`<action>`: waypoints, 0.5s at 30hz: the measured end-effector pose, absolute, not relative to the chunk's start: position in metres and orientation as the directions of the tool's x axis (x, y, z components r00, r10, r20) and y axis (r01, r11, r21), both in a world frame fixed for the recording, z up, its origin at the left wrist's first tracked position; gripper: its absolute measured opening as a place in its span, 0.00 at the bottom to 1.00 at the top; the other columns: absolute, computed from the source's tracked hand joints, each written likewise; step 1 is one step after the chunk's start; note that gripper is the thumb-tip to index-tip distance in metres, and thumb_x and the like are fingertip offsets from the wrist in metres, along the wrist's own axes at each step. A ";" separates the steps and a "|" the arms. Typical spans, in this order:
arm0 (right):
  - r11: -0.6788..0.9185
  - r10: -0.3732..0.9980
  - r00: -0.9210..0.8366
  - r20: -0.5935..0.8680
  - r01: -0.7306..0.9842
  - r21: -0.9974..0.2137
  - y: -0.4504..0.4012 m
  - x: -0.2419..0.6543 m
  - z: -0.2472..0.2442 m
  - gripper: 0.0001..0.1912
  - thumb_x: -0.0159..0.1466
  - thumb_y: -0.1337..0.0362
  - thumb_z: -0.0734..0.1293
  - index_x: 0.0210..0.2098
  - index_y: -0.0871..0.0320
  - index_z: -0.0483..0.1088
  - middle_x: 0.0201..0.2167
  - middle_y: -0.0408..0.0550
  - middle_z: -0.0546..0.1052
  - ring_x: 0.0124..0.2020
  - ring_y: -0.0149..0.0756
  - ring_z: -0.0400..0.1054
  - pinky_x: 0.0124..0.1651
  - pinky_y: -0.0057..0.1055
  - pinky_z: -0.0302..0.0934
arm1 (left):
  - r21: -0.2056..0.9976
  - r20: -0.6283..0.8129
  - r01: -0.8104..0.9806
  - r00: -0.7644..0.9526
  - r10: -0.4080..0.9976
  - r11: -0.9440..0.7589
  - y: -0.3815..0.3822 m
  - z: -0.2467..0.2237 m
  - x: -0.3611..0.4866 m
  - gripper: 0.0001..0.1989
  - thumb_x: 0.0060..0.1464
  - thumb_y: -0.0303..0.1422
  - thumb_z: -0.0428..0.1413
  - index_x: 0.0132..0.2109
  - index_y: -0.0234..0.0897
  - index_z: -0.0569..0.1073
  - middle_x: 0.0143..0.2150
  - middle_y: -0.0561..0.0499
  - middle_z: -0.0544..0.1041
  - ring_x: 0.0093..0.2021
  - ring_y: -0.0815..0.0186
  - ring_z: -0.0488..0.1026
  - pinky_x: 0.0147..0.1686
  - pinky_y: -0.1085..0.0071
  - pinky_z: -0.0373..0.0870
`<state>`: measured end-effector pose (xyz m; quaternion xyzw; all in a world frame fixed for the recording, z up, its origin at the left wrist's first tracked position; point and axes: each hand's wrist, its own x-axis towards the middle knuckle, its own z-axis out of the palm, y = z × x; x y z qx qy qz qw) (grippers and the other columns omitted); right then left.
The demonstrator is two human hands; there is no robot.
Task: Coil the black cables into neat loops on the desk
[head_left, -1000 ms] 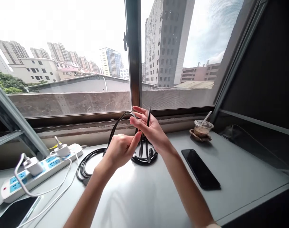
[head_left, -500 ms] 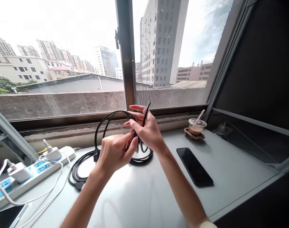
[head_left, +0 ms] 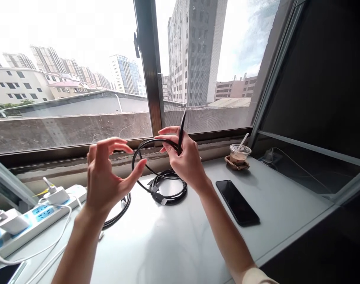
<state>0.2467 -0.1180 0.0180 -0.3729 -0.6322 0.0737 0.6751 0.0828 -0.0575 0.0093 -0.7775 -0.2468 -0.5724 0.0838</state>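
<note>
A black cable (head_left: pixel 134 165) hangs in a loop from my right hand (head_left: pixel 184 157), which pinches it between thumb and fingers; part of it sticks up above the hand. To the left of the loop is my left hand (head_left: pixel 110 173), its thumb and fingers spread, with nothing between them. Below the hands, a coiled black cable (head_left: pixel 180 196) lies on the white table, with a dark connector (head_left: pixel 159 198) at its front left. Another black coil (head_left: pixel 120 215) is partly hidden behind my left hand and wrist.
A black phone (head_left: pixel 237 203) lies on the table (head_left: pixel 174 252) at the right. Behind it, a lidded cup (head_left: pixel 238 154) with a straw stands in a brown holder. A white power strip (head_left: pixel 34 217) with plugs and white cables runs along the left. The window (head_left: pixel 156 79) is behind.
My left hand has let go of the cable, opened and moved left. My right hand still holds the cable. The view has shifted slightly to the right.
</note>
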 end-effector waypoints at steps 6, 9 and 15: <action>0.723 0.677 -0.087 0.731 0.264 -0.638 -0.152 0.239 0.027 0.18 0.63 0.66 0.65 0.53 0.52 0.65 0.35 0.40 0.76 0.28 0.27 0.71 0.32 0.23 0.67 | 0.170 0.939 0.445 0.199 0.282 -0.879 -0.046 0.003 0.090 0.42 0.46 0.42 0.61 0.64 0.40 0.51 0.59 0.39 0.63 0.55 0.51 0.65 0.47 0.56 0.66; 0.688 0.720 -0.119 0.684 0.251 -0.681 -0.159 0.233 0.028 0.26 0.63 0.64 0.65 0.60 0.50 0.58 0.33 0.38 0.76 0.18 0.22 0.65 0.25 0.21 0.65 | 0.227 0.941 0.396 0.148 0.306 -0.890 -0.046 0.004 0.088 0.38 0.50 0.41 0.59 0.64 0.37 0.53 0.58 0.38 0.65 0.54 0.54 0.67 0.47 0.60 0.68; 0.744 0.665 -0.213 0.716 0.278 -0.608 -0.160 0.222 0.025 0.27 0.61 0.66 0.67 0.59 0.55 0.61 0.41 0.43 0.76 0.31 0.28 0.71 0.29 0.19 0.65 | 0.280 0.924 0.226 0.200 0.325 -0.933 -0.041 0.004 0.077 0.45 0.45 0.55 0.56 0.66 0.44 0.51 0.62 0.41 0.61 0.57 0.52 0.64 0.53 0.54 0.64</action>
